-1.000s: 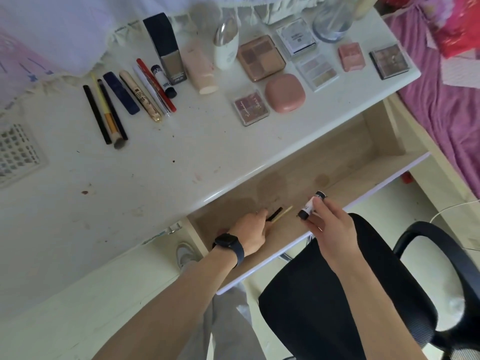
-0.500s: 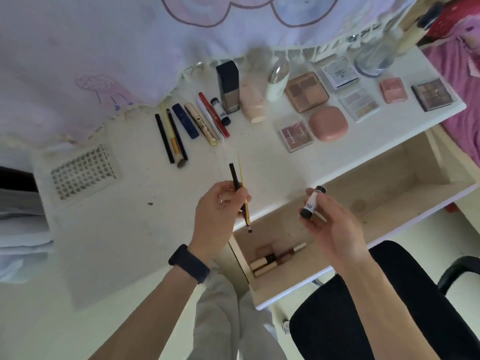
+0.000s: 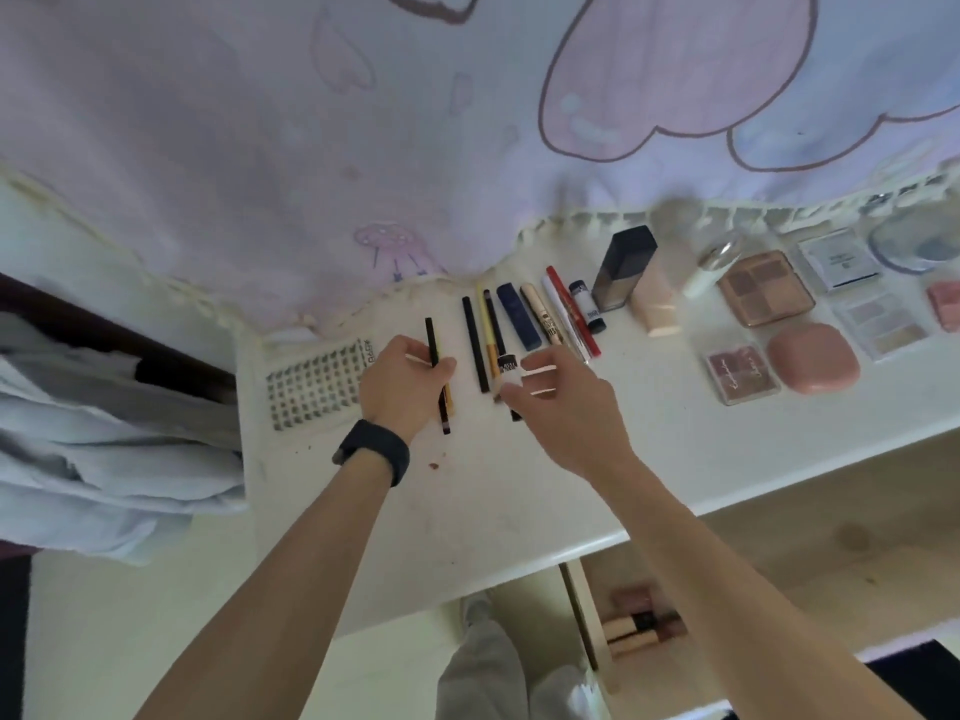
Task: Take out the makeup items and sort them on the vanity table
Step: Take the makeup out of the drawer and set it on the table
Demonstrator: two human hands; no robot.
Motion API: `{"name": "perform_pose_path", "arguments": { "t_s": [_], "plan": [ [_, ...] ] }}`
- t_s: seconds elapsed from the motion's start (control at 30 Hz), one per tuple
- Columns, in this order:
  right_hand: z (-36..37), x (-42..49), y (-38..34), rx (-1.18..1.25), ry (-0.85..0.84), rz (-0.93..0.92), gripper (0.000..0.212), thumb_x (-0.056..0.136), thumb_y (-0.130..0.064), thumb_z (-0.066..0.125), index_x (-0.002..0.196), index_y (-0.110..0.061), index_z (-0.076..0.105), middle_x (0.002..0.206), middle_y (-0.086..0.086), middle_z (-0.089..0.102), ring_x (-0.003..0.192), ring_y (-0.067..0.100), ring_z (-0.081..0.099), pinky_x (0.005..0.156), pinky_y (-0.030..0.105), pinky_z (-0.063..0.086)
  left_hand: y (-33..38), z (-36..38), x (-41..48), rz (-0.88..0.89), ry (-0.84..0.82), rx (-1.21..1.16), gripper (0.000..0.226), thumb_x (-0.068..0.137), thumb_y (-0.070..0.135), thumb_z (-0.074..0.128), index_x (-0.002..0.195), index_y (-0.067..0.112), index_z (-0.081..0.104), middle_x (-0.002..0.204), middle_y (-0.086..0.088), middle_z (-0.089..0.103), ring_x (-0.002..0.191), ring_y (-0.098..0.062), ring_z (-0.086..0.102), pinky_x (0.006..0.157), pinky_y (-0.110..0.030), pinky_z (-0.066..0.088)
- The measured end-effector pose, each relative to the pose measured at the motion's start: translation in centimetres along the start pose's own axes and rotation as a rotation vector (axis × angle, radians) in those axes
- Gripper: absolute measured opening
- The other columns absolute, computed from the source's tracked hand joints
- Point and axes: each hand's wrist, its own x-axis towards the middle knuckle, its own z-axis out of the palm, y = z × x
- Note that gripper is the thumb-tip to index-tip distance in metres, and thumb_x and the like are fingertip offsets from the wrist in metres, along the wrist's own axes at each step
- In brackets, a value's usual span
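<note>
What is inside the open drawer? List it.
Beige and pink tubes lie together at the left end of the drawer. The floor to their right looks bare. The right forearm hides a strip, and the table covers the back part.

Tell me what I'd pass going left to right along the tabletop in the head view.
White perforated tray, left hand gripping thin pencils, flat black stick, navy blue tube, red pencil, dark-capped square foundation bottle, rounded pink compact.
</note>
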Motion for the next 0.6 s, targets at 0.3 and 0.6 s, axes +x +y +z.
{"name": "perform_pose_path", "arguments": {
  "t_s": [0.3, 0.6],
  "plan": [
    [5.9, 5.3, -3.8, -0.453, 0.021, -0.211, 0.029, 0.098, -0.029, 0.06, 0.124, -0.015, 0.056, 0.094, 0.005, 0.071, 0.081, 0.022, 0.066, 0.071, 0.033, 0.055, -0.8, -1.0, 3.1, 0.124, 0.032, 0.258, 0.042, 0.093, 0.037, 0.066, 0.129, 0.016, 0.057, 0.115, -0.003, 0.067, 0.105, -0.023, 0.063, 0.08, -0.03, 0.044],
    [5.0, 2.2, -1.7, -0.342, 0.152, -0.348, 0.024, 0.1, -0.028, 0.059, 0.121, -0.018, 0.066, 0.105, -0.005, 0.072, 0.091, 0.012, 0.066, 0.082, 0.026, 0.052, -1.5, -1.4, 2.1, 0.182, -0.03, 0.197, 0.035, 0.096, 0.032, 0.059, 0.13, 0.023, 0.06, 0.117, 0.0, 0.065, 0.106, -0.019, 0.06, 0.085, -0.03, 0.044]
  ]
}}
